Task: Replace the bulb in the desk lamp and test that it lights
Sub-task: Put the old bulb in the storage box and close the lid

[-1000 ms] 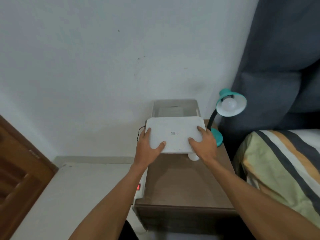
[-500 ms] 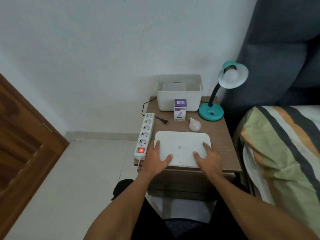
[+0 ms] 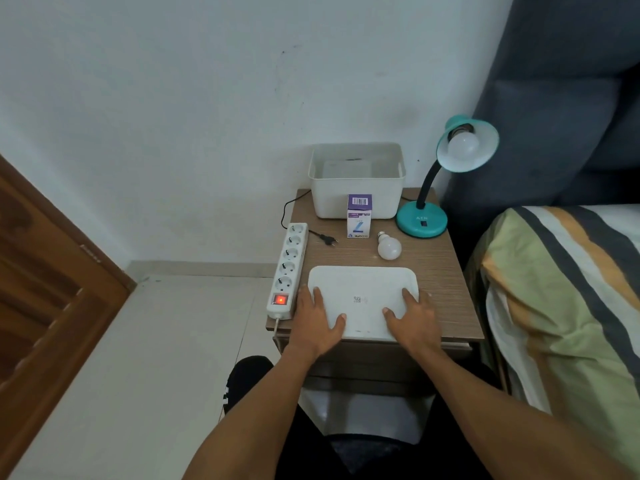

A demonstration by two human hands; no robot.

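A teal desk lamp stands at the back right of the wooden nightstand, with a white bulb in its shade. A loose white bulb lies in front of the lamp base. Beside it stands a purple-and-white bulb box. The lamp's black plug lies unplugged next to a white power strip whose red switch glows. A white lid lies flat at the nightstand's front. My left hand and my right hand rest on its left and right ends, thumbs on top.
An open white bin sits at the back against the wall. A bed with striped bedding and a dark padded headboard lies close on the right. A wooden door is at the left, with pale floor between.
Both hands carried the white lid from above the bin toward me and set it down at the nightstand's front. The camera view pulled back and now takes in the whole tabletop.
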